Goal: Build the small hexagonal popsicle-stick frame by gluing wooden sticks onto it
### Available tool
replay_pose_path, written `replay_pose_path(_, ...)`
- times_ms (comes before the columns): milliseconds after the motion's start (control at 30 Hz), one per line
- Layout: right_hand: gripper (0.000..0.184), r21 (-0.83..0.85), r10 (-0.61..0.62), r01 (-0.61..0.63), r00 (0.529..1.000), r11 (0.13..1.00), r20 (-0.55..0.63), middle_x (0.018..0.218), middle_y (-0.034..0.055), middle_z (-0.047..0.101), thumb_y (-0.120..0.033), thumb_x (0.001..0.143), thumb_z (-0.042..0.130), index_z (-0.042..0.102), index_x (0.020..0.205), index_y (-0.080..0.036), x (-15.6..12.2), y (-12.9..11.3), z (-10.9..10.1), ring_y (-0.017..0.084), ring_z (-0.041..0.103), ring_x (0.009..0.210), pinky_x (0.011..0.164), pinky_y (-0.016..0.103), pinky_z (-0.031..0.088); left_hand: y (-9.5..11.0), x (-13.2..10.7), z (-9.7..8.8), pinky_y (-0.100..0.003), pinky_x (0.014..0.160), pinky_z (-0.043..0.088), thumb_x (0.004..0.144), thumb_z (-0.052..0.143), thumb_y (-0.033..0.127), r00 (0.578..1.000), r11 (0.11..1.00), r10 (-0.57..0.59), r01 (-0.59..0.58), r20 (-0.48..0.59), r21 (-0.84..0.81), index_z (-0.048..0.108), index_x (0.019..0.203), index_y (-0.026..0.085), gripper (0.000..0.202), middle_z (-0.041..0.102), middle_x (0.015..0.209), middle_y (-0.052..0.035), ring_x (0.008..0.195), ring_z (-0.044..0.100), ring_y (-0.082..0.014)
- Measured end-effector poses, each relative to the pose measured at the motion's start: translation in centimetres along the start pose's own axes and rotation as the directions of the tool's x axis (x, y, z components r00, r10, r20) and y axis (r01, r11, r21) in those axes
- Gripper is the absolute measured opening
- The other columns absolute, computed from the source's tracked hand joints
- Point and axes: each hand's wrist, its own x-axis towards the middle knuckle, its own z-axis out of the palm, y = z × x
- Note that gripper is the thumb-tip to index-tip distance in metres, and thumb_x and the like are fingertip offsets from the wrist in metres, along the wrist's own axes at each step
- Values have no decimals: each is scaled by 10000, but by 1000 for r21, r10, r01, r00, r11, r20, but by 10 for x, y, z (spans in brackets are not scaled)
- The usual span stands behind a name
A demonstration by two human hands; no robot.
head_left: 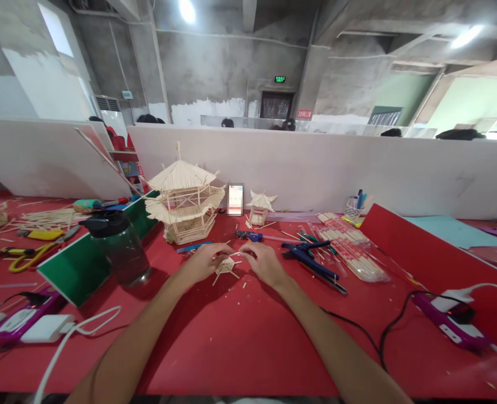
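On the red table in front of me lies a small pentagonal frame of wooden sticks (225, 266), with stick ends jutting out from its corners. My left hand (210, 261) is closed at its left side, fingers bent and fingertips over its far edge. From the right, my right hand (260, 261) comes in with thumb and fingers pinched. A short thin wooden stick (235, 254) appears to span the fingertips of both hands, just above the frame; the exact grip is too small to make out. Behind the hands lies a blue glue gun (252, 236).
A stick pavilion (183, 196), a smaller one (260, 206) and a phone (235, 199) stand at the back. A dark bottle (120, 247) is left; blue cutters (311, 258) and bagged sticks (351, 249) lie right. Purple power strips (450, 322) and cables flank the table.
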Motion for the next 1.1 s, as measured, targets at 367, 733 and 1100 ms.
replay_pose_path(367, 153, 44, 12, -12, 1000, 999, -4, 928, 51, 726, -269, 923, 543, 684, 919, -211, -1, 0, -2, 178, 652, 844, 804, 293, 483, -3, -2, 1, -279, 749, 438, 945, 521, 355, 1000, 1000, 27, -27, -6, -7, 646, 882, 176, 227, 652, 869, -45, 808, 592, -169)
replay_pose_path(733, 134, 66, 11, -10, 1000, 998, -17, 893, 42, 720, -268, 913, 561, 682, 899, -211, 0, 2, -2, 175, 646, 822, 790, 288, 487, 7, -3, 2, -280, 748, 401, 983, 369, 300, 997, 995, 79, -78, 0, -63, 501, 878, 188, 203, 534, 872, -29, 786, 477, -164)
replay_pose_path(1100, 124, 90, 16, -14, 1000, 996, -25, 897, 43, 717, -283, 911, 565, 666, 893, -213, 0, 2, -4, 181, 653, 836, 790, 288, 488, 0, -2, -6, -280, 777, 423, 965, 428, 445, 984, 995, -68, 55, -168, -79, 548, 911, 190, 287, 610, 870, -23, 830, 554, -180)
